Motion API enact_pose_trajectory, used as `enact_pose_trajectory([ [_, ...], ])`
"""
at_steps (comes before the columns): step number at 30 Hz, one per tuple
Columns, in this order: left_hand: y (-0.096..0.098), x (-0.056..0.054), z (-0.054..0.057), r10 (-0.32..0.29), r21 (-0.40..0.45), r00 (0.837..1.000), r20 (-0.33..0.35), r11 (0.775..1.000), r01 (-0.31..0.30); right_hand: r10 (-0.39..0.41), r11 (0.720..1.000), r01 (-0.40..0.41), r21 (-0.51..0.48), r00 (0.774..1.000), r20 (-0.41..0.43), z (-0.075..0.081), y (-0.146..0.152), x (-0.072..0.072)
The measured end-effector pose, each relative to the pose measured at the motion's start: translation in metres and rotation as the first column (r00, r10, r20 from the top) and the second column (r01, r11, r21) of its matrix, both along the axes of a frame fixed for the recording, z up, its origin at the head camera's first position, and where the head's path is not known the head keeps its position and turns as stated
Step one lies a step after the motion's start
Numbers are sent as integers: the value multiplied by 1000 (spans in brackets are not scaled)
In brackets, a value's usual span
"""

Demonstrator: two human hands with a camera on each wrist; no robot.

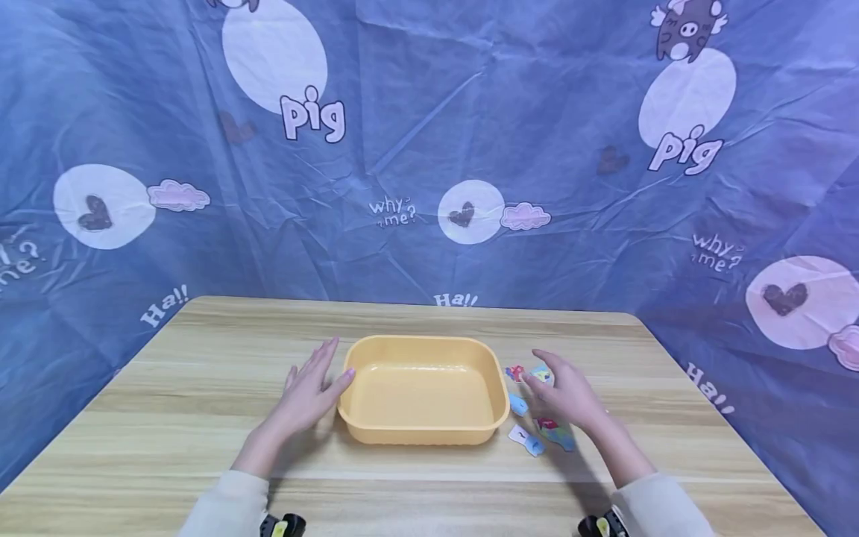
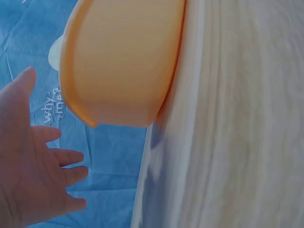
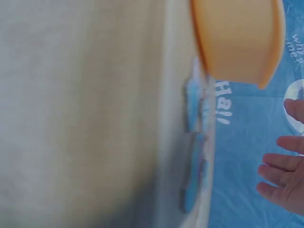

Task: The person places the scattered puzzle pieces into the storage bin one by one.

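Observation:
A shallow yellow plastic tray [image 1: 423, 435] with rounded corners sits upright on the wooden table. At its left side is my left hand [image 1: 307, 394], fingers spread and thumb near the rim. The left wrist view shows that hand [image 2: 35, 166] beside the tray's end wall [image 2: 123, 66], palm empty. Over several small flat printed pieces to the right of the tray hovers my right hand [image 1: 567, 391], fingers loosely spread and holding nothing. Among the pieces are a blue one [image 1: 517, 405], a white-and-blue one [image 1: 526, 440] and a red-and-green one [image 1: 555, 432]; the hand partly covers the group.
The light wood table [image 1: 221, 358] extends to both sides of the tray. Behind it hangs a blue cloth [image 1: 416, 149] printed with pigs, hearts and words. Dark cameras are strapped at both wrists, near the table's front.

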State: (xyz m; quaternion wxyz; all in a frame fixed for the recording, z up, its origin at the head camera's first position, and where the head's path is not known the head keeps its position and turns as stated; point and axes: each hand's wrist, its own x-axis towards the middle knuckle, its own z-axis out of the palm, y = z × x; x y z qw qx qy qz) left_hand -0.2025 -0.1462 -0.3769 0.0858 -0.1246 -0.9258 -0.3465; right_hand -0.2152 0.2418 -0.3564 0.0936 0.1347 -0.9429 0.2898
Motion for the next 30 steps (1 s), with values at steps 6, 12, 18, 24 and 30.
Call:
enact_pose_trajectory([
  [6, -1, -2, -5, -24, 46, 1000, 4, 999, 24, -44, 998, 46, -42, 998, 46, -16, 5, 0],
  [12, -4, -4, -11, -51, 116, 998, 41, 992, 46, -36, 996, 43, -81, 996, 85, -24, 7, 0],
  [18, -8, -6, -19, -85, 259, 989, 122, 964, 51, -14, 989, 36, -146, 989, 148, -37, 10, -1],
  [24, -12, -9, -26, -115, 340, 983, 146, 939, 60, -12, 986, 42, -164, 984, 180, -44, 10, -1],
  [30, -15, -11, -32, -150, 372, 980, 132, 924, 91, -16, 991, 36, -127, 988, 153, -50, 10, 0],
])
